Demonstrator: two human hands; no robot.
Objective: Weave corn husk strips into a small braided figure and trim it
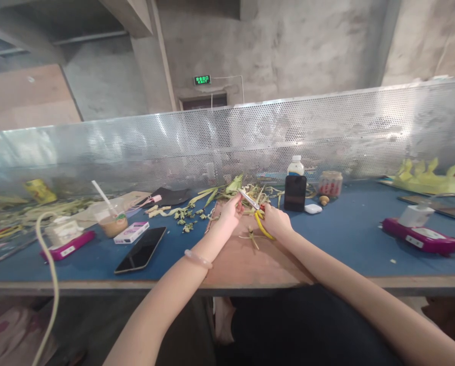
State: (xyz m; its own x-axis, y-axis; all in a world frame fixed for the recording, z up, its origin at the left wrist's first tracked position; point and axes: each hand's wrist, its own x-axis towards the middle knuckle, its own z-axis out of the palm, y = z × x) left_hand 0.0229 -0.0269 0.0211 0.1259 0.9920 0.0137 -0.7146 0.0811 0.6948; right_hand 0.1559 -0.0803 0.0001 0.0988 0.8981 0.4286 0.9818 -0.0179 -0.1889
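My right hand (pixel 276 222) is closed around the yellow handles of a pair of scissors (pixel 249 199), whose silver blades point up and left. At the blade end, my left hand (pixel 231 213) has its fingers pinched together. A pale green leafy piece (pixel 234 185) shows just above these fingertips; whether they grip it or something smaller is unclear. Both hands are over a brown board (pixel 246 264) on the blue table. Beneath the scissors lies a small dry sprig (pixel 252 238). Behind the hands, dry green and straw-coloured strips (pixel 263 192) are heaped.
Left of my arms are a black phone (pixel 140 250), a small box (pixel 131 233), a cup with a straw (pixel 112 223) and a purple power strip (pixel 68 246). To the right stand an upright phone (pixel 295 193), a bottle (pixel 296 165), a jar (pixel 330 184) and another purple strip (pixel 420 237).
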